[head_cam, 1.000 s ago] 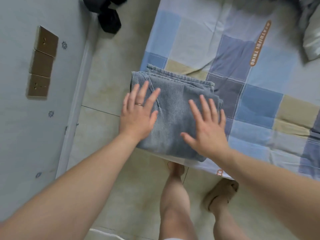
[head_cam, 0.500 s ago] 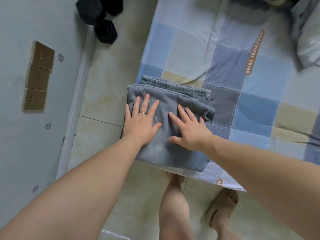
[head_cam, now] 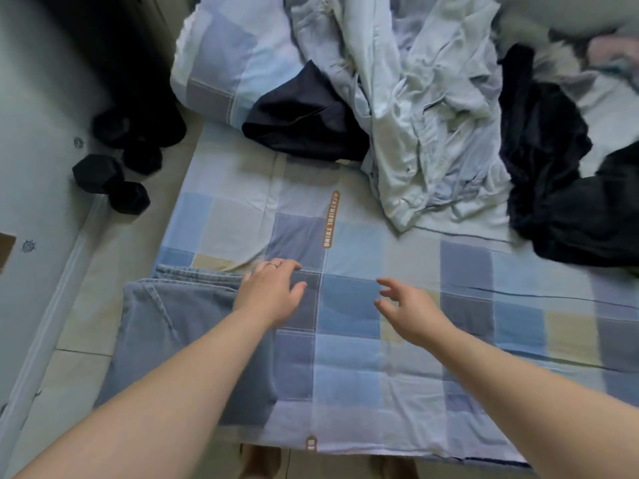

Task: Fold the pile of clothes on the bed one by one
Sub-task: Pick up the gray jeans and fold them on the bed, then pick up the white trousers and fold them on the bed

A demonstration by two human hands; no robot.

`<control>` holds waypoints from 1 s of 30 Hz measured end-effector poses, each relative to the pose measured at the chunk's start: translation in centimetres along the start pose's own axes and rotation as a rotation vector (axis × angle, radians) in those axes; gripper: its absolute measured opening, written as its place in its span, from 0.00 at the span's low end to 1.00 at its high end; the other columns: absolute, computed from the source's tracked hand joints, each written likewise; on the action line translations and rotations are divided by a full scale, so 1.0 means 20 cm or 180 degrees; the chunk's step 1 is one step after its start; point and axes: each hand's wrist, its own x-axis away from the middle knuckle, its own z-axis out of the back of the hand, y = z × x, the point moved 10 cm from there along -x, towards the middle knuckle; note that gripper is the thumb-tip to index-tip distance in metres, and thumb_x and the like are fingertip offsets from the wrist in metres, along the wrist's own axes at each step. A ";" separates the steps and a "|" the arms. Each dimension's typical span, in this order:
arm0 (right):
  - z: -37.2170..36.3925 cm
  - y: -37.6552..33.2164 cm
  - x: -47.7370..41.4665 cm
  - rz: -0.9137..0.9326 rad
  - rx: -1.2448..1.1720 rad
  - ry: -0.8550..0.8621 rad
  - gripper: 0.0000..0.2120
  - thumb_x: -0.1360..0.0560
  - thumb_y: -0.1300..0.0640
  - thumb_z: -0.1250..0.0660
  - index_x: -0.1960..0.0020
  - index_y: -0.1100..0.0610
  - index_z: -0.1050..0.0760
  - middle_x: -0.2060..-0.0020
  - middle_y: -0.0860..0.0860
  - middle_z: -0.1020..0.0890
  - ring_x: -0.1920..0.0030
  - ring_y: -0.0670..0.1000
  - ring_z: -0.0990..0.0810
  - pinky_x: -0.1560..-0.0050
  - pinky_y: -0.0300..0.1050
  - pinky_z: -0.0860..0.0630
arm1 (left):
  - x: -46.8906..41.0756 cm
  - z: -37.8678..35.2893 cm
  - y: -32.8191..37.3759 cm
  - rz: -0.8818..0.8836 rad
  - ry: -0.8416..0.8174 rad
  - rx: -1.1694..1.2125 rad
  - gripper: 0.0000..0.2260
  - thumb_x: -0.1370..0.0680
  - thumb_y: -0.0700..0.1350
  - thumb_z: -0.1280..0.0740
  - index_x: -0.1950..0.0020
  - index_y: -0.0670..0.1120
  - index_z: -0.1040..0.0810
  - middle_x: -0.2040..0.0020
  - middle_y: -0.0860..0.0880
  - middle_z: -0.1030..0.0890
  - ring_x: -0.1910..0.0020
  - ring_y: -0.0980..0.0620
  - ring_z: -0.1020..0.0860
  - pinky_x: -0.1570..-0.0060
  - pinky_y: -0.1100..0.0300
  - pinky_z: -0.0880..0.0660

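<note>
Soft, cool, even light over the bed (head_cam: pixel 349 368); motion-blurred throughout, smeared most at its far end, dim left of it, wide-angle bending at edges

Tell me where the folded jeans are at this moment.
In the head view, the folded jeans lie at the near left corner of the bed, next to the floor, with the left hand at their far right corner.

bare checked sheet (head_cam: pixel 349 305) ahead; folded jeans (head_cam: pixel 173 326) left, clothes pile (head_cam: pixel 432 126) beyond.
</note>
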 end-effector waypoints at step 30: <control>0.47 0.84 -1.34 0.0758 -0.1094 0.0075 0.37 0.20 0.66 0.38 0.18 0.51 0.52 0.24 0.52 0.34 0.28 0.49 0.30 0.35 0.34 0.31 | -1.45 -0.73 0.91 0.0843 0.1235 0.3007 0.16 0.22 0.53 0.29 0.41 0.44 0.23 0.47 0.47 0.18 0.48 0.45 0.19 0.50 0.54 0.23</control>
